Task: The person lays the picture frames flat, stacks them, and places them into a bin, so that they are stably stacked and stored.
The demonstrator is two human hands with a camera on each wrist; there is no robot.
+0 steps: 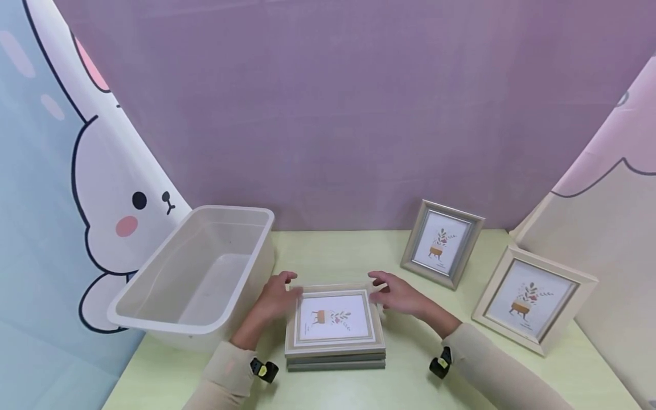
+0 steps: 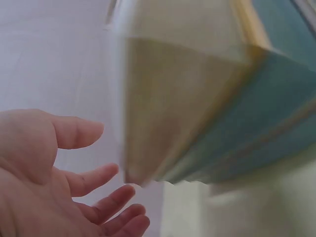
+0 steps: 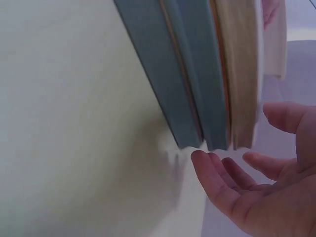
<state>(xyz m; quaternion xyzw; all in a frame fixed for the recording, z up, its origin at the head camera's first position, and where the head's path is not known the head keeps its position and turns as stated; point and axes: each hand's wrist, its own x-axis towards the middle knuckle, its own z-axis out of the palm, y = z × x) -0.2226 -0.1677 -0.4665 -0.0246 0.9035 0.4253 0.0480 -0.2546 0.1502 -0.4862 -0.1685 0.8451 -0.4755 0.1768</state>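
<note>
A stack of picture frames lies on the table in the head view, a cream picture frame (image 1: pixel 335 346) on top and grey-edged frames (image 1: pixel 353 365) beneath. The top picture of a potted plant is turned sideways. My left hand (image 1: pixel 278 297) is at the stack's far left corner, and my right hand (image 1: pixel 400 294) is at the far right corner. In the left wrist view, loosely spread fingers (image 2: pixel 94 180) are beside the blurred frame corner (image 2: pixel 182 98). The right wrist view shows fingers (image 3: pixel 217 182) close to the stacked edges (image 3: pixel 242 74), with no grip visible; contact is unclear.
A white plastic tub (image 1: pixel 251 285) stands left of the stack. At the right, a silver-grey picture frame (image 1: pixel 413 246) and a cream picture frame (image 1: pixel 499 285) stand propped on the pale green table (image 1: pixel 328 393). A purple cloth (image 1: pixel 348 125) hangs behind.
</note>
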